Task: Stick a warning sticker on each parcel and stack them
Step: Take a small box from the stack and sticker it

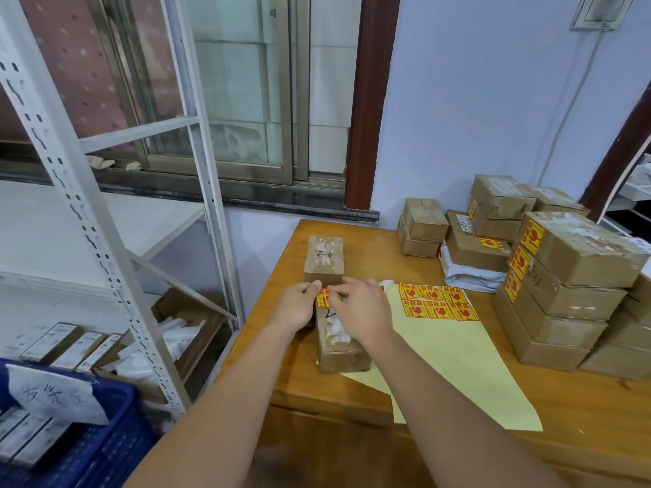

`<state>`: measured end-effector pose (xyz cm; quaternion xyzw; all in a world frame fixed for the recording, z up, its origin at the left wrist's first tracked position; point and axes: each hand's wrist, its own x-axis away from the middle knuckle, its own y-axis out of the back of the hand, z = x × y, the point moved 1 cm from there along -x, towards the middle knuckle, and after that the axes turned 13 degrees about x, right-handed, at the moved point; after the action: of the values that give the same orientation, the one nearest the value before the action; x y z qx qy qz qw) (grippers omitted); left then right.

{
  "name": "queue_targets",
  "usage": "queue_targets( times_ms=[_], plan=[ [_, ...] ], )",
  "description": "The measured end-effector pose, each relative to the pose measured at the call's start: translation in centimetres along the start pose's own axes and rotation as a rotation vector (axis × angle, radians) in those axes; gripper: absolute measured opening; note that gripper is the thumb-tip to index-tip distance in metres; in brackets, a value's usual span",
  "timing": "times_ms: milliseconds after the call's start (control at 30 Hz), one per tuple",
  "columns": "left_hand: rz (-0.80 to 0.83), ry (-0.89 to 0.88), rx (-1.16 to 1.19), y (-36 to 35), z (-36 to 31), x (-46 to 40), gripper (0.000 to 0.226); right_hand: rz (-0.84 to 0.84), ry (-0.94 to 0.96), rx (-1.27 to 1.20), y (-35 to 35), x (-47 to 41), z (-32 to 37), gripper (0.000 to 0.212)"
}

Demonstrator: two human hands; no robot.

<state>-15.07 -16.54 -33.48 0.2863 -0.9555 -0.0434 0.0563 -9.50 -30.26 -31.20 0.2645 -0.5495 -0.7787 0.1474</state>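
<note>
Your warning sticker [323, 298] could crease or land crooked if you press one edge down before it lies flat on the near parcel [339, 338], which sits on the surface [387, 248] at its left edge. Your left hand [295, 304] fingers [313, 285] and right hand [363, 308] fingers [340, 292] are nearly closed, pinching the sticker's edges against the parcel's far end.

Two bare forearms come into view from the bottom edge. No sleeve covers them anywhere in the picture. The wrists carry no watch, no bracelet and no band. The left hand [297, 306] wears no glove, and no ring shows on its fingers. The right hand [364, 311] is also without glove and without ring. The fingernails that show are short and unpainted.
</note>
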Motion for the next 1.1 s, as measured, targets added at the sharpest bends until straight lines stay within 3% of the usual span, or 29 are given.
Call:
queue_targets(
  times_ms=[267,467,733,900,1100],
  plan=[
    [-0.031,0.042,0.131,0.1,-0.1,0.7,0.041,-0.025,-0.049,-0.072,0.0,0.3,-0.2,0.029],
    [-0.025,0.06,0.241,0.6,-0.1,1.3,0.013,-0.016,-0.065,-0.096,0.1,0.2,-0.3,0.027],
    [0.062,0.033,0.259,1.2,0.4,2.3,0.035,-0.011,-0.088,-0.113,-0.2,-0.1,-0.4,0.026],
    [0.141,0.021,0.185,1.3,0.5,2.4,0.022,-0.009,-0.091,-0.182,-0.5,-0.1,-0.6,0.025],
    [0.01,-0.046,0.093,-0.9,0.9,2.5,0.025,0.072,-0.057,-0.32,-1.1,-0.7,-0.7,0.037]
  ],
)
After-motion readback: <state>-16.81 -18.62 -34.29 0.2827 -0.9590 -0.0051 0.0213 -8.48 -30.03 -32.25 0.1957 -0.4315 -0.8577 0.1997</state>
